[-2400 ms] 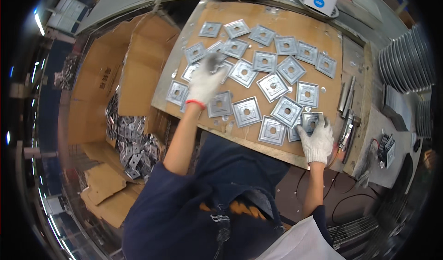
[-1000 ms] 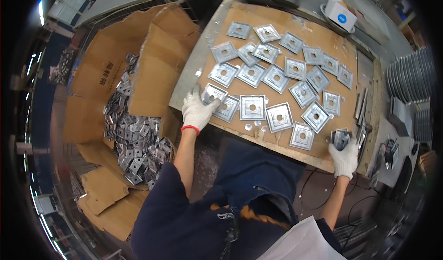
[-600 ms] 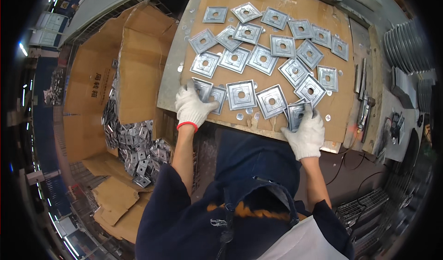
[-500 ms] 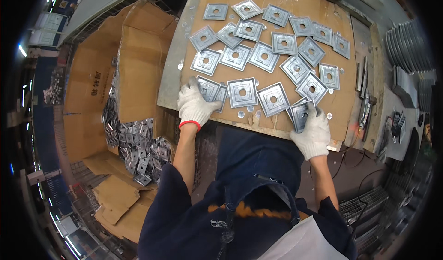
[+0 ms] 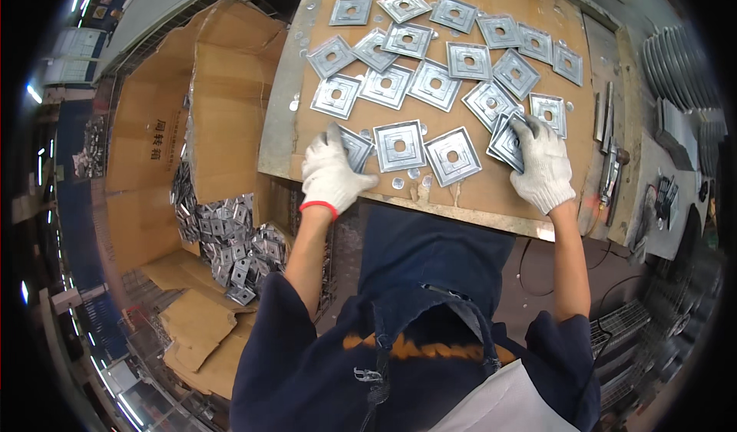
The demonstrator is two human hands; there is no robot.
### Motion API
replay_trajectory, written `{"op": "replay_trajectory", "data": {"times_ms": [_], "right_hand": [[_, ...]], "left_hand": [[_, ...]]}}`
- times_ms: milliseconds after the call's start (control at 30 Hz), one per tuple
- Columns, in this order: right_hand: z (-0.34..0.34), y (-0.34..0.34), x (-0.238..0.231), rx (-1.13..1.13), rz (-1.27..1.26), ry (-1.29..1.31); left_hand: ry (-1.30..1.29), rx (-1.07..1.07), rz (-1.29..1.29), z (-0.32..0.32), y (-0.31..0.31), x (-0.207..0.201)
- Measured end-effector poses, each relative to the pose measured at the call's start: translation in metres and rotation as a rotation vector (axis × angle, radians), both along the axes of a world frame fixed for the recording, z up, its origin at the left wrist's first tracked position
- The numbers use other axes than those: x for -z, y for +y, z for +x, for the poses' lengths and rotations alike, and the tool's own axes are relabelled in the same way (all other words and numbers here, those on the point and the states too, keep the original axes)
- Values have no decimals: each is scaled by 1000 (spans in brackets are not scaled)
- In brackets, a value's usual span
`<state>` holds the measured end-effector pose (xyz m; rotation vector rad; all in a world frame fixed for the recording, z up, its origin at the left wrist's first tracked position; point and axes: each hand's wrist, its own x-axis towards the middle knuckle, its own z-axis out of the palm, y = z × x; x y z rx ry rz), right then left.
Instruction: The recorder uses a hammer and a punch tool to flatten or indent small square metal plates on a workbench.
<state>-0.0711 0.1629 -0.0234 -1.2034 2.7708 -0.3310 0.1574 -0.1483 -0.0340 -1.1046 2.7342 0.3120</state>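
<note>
Square grey metal plates, each with a round hole in the middle, lie scattered over a cardboard-covered table. My left hand, in a white knit glove with a red cuff, is closed on metal plates near the front left edge; its palm hides part of them. At the right, my gloved right hand grips a small overlapping stack of metal plates, fingers over the far side. Between my hands lie two single plates, a left one and a right one.
A large open cardboard box stands left of the table, with many small metal parts heaped inside. Long metal tools lie along the table's right side. Stacked round metal pieces stand farther right. Small round discs dot the cardboard.
My right hand has moved away from the front edge and rightward, bringing its plates together with another one. My left hand has stayed near its place, with its plates now closer together.
</note>
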Motion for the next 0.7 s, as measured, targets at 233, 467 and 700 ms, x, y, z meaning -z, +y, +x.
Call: {"op": "replay_trajectory", "data": {"times_ms": [233, 467, 700], "right_hand": [[-7, -18, 5, 44, 95, -39], [-28, -5, -12, 152, -11, 69], [-70, 5, 8, 425, 72, -98]], "left_hand": [[-62, -41, 134, -9, -7, -39], [25, 516, 182, -64, 24, -37], [-39, 536, 153, -74, 27, -32]]}}
